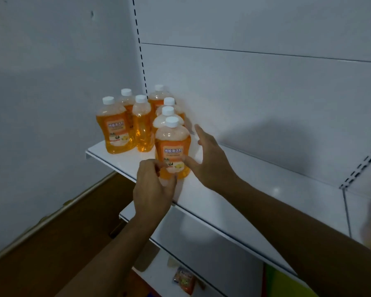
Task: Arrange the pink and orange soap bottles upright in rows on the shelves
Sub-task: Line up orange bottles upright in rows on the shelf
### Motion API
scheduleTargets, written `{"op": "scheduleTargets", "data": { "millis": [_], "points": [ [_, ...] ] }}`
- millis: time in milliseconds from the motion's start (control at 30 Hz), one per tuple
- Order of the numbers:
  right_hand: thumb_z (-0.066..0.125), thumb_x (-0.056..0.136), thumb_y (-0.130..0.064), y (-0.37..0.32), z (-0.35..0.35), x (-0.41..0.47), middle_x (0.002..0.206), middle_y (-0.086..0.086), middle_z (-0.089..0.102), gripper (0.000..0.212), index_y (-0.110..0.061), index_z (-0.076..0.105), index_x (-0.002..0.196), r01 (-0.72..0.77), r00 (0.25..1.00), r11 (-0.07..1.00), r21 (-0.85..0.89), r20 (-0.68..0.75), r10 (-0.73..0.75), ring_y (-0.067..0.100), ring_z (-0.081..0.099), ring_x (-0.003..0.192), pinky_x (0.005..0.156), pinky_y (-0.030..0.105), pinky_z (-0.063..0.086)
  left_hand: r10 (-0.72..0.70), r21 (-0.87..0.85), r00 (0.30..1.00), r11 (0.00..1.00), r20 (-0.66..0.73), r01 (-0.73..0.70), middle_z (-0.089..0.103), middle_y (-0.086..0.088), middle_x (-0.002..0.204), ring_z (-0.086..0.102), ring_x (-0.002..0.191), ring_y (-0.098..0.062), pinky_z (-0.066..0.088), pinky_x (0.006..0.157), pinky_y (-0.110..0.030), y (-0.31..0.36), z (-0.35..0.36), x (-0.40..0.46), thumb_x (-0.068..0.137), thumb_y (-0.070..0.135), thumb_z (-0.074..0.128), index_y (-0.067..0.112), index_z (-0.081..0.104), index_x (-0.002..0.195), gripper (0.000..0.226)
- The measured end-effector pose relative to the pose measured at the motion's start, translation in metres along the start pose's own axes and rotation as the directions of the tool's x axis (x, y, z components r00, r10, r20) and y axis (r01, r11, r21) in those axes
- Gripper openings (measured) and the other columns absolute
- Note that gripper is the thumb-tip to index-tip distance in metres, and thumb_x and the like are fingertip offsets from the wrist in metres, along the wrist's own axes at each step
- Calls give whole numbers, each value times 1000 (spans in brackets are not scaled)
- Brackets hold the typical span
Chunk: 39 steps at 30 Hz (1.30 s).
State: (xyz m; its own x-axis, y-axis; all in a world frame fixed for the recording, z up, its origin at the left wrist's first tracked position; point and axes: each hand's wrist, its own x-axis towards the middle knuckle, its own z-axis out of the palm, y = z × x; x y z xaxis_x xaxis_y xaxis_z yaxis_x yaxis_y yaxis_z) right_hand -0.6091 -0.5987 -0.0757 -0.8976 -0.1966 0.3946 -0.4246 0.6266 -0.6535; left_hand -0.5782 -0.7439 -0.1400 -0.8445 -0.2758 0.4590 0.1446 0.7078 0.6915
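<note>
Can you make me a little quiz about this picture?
1. True or false: the front bottle is lying on its side.
2. What colour are the caps?
A. white
B. blue
C. black
3. Fill in: the left hand touches the front bottle low on its ____ side.

Key:
1. False; it stands upright on the shelf.
2. A.
3. Left. The right hand is spread open at its other side.
</note>
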Motion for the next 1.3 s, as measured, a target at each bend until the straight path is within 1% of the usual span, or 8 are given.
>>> {"op": "scheduleTargets", "data": {
  "millis": [100,200,333,533,767,867,1167,1300],
  "points": [
    [55,94,-45,-3,-18,-20,151,0,35,68,-22,25,150,-63,998,996,-57,2,63,14,36,134,97,20,29,133,22,985,990,113,-136,64,3,99,58,88,-12,48,73,-22,9,1,-17,86,39,66,19,59,102,26],
    [40,95,-55,-3,-44,-42,155,0,31,64,-22,30,149,-93,994,979,-183,42,102,19,27,142,113,37,28,286,41,933,952,219,-302,68,1,113,63,101,-17,44,88,-30,34,9,-38,87,51,56,19,66,111,41],
    [24,92,-65,3,-100,-87,158,0,25,70,-26,29,150,-129,988,922,-364,29,149,22,19,147,117,49,23,431,26,841,886,326,-464,64,2,127,58,117,-18,45,103,-42,85,23,-62,88,60,46,22,64,121,54],
    [26,94,-65,27,-226,-204,157,2,29,71,-21,32,149,-259,965,865,-430,-149,215,22,19,146,118,46,20,568,-89,749,812,341,-576,63,2,127,59,115,-21,45,98,-39,217,54,-133,88,49,58,23,59,123,43],
    [36,94,-63,60,-367,-350,151,5,40,68,-17,42,144,-431,888,774,-464,-373,270,23,32,140,115,42,26,735,-291,557,670,386,-683,66,-2,114,60,104,-25,49,86,-43,373,99,-244,86,49,56,19,63,112,41],
    [40,93,-61,74,-411,-407,150,4,41,67,-18,42,144,-521,832,732,-439,-452,321,22,34,139,114,42,29,793,-381,437,594,425,-708,66,-2,118,60,107,-24,47,91,-45,429,118,-286,84,56,44,19,62,116,53],
    [41,93,-61,124,-487,-489,146,4,45,64,-20,42,142,-701,691,597,-391,-579,433,23,39,135,109,44,36,870,-534,217,450,444,-715,61,-2,127,57,115,-21,47,95,-40,522,180,-352,91,44,56,20,54,130,46],
    [39,96,-56,147,-527,-511,147,5,44,60,-18,41,143,-802,569,507,-317,-664,485,23,40,135,109,41,35,857,-537,135,426,496,-729,54,-1,134,52,120,-22,44,99,-41,552,219,-359,86,37,63,24,46,137,55]
  ]
}}
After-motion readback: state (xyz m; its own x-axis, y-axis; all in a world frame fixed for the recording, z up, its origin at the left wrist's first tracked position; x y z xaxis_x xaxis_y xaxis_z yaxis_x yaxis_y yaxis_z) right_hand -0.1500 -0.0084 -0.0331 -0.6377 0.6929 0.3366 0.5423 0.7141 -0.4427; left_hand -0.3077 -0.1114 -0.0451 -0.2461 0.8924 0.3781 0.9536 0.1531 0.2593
